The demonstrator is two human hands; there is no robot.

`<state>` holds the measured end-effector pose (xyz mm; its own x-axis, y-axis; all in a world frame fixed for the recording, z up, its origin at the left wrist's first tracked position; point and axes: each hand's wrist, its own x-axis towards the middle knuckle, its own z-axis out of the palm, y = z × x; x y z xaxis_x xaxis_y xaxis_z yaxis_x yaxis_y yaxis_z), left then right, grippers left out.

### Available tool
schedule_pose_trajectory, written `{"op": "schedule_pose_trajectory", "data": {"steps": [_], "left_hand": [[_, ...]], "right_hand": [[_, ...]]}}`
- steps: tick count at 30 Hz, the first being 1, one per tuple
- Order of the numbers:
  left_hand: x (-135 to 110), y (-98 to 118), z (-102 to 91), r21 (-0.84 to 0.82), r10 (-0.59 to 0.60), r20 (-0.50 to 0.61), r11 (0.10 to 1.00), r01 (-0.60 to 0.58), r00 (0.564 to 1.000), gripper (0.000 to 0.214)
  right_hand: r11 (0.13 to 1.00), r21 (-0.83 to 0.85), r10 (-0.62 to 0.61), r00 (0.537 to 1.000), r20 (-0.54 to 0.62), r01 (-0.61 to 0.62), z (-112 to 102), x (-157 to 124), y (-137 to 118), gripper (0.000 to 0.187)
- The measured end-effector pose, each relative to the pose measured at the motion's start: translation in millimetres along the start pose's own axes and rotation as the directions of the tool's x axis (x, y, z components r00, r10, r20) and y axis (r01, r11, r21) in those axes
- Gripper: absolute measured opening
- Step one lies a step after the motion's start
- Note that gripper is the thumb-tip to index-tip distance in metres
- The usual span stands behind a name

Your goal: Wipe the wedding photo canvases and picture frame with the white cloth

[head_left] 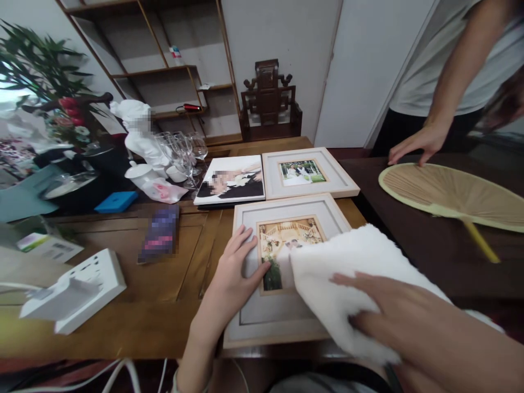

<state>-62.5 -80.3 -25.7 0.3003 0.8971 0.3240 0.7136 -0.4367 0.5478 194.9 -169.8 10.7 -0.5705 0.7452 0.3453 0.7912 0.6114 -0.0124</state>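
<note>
A light wooden picture frame (248, 334) with a wedding photo in it lies flat at the table's front edge. My left hand (237, 273) rests on its left side, fingers spread over the border and thumb near the photo. My right hand (380, 305) is slightly blurred and holds a white fluffy cloth (352, 256) against the frame's right part. The cloth covers the frame's lower right area and some of the photo. Just behind lie a second wooden picture frame (339, 188) with an outdoor wedding photo and a photo album (229, 180) with a couple on its cover.
A white power strip (90, 289) with plugged cables is at the left, near a blue box (117, 202). Wine glasses (184, 150) and a white bust (141, 136) stand behind. At the right another person's hand (421, 142) touches a palm-leaf fan (446, 191).
</note>
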Motion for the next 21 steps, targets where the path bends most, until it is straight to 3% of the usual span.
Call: {"op": "schedule_pose_trajectory", "data": {"steps": [4,9,12,16,21], "left_hand": [[0,0,-2.1,0.003,0.004,0.035,1.000,-0.004,0.999,0.039],[0,-2,-2.4,0.012,0.027,0.043,1.000,-0.027,0.999,0.040],[-1,-4,-1.8,0.009,0.035,0.036,0.999,-0.035,0.999,0.040],[0,-3,-1.3,0.007,0.027,0.030,1.000,-0.028,0.999,0.038],[0,-1,-0.8,0.009,0.012,0.024,1.000,-0.012,1.000,0.036]], "right_hand": [[0.999,0.011,-0.035,0.996,0.080,0.035,9,33,26,0.052],[0.994,-0.104,0.033,0.999,0.020,-0.030,33,78,68,0.038],[0.991,-0.131,0.029,0.999,0.036,-0.024,43,94,81,0.040],[0.992,-0.096,-0.066,0.987,0.145,0.080,40,87,63,0.048],[0.989,0.053,-0.143,0.979,0.148,0.137,27,32,16,0.030]]}}
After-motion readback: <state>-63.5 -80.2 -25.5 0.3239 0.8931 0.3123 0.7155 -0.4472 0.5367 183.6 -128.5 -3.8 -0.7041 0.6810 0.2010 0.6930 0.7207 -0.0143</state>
